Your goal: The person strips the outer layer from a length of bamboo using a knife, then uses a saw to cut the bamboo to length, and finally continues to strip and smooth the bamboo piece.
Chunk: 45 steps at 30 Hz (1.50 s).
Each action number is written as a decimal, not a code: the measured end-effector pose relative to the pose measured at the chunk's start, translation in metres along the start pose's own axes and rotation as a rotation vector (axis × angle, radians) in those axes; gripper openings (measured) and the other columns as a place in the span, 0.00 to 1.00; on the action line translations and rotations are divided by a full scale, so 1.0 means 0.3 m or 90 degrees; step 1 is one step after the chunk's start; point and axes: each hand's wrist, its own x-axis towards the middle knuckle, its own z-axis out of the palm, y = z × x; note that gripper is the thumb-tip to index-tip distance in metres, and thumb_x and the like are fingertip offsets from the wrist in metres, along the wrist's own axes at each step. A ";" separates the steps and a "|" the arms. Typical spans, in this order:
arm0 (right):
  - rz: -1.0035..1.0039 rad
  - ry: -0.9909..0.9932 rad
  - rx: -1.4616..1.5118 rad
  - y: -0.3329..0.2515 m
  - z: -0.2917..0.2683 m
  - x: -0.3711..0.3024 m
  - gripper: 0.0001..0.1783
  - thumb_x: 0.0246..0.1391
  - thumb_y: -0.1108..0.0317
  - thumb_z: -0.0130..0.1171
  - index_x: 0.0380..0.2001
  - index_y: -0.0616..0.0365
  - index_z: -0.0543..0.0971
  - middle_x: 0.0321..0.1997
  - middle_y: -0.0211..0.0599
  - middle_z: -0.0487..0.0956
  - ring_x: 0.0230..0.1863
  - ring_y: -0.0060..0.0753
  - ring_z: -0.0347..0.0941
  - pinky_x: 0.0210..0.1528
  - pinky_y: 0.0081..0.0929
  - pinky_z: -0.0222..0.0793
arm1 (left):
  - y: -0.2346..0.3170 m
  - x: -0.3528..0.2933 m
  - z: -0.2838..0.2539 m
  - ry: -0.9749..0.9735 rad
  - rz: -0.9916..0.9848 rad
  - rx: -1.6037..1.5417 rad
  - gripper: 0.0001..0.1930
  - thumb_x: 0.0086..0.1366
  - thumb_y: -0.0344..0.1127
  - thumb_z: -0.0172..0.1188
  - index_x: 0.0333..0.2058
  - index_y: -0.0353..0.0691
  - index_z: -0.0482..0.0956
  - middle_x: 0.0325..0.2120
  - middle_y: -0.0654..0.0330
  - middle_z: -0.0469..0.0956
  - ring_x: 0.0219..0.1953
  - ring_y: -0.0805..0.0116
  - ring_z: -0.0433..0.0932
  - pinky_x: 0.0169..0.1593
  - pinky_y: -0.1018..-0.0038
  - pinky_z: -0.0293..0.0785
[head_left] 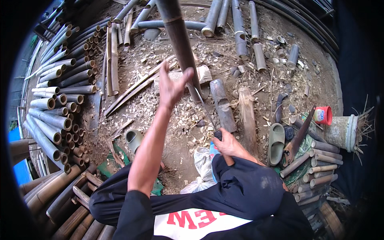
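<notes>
A dark bamboo pole (180, 38) stands tilted in front of me, its lower end beside a pale wood block (205, 74). My left hand (173, 89) is raised at the pole's left side, fingers and thumb spread; whether the thumb touches the bamboo I cannot tell. Low over my right knee, my right hand (231, 145) is closed round the handle of a long, thin-bladed knife (208, 114). The blade slants up and left, with its tip close to the pole's lower end. Just right of the blade lies a notched bamboo piece (222, 105).
Cut bamboo tubes (52, 104) are stacked at left. A wooden stump (249, 116), green clogs (276, 144), a handsaw (298, 138), a red cup (322, 115) and a bucket (340, 131) are at right. Short bamboo lengths (320, 168) lie lower right. Chips litter the ground (176, 138).
</notes>
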 end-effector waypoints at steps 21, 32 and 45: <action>-0.143 -0.142 -0.145 0.109 0.317 0.380 0.15 0.43 0.58 0.62 0.27 0.59 0.75 0.18 0.48 0.74 0.23 0.48 0.75 0.30 0.40 0.70 | -0.777 0.276 -0.566 0.361 -0.252 -0.292 0.32 0.48 0.30 0.73 0.50 0.31 0.67 0.38 0.52 0.77 0.38 0.60 0.78 0.47 0.65 0.77; -0.026 -0.267 -0.210 -0.042 0.280 0.337 0.19 0.50 0.54 0.61 0.30 0.63 0.75 0.22 0.56 0.77 0.29 0.57 0.77 0.32 0.44 0.71 | -0.754 0.194 -0.624 0.105 -0.266 -0.621 0.29 0.54 0.36 0.68 0.53 0.41 0.65 0.35 0.57 0.75 0.39 0.62 0.78 0.49 0.61 0.78; -0.023 -0.332 -0.287 -0.361 0.159 0.161 0.30 0.58 0.48 0.56 0.39 0.72 0.71 0.26 0.64 0.77 0.33 0.63 0.77 0.36 0.48 0.71 | -0.280 0.043 -0.506 0.145 -0.054 -0.310 0.25 0.53 0.37 0.67 0.45 0.30 0.69 0.30 0.54 0.77 0.30 0.64 0.80 0.36 0.69 0.80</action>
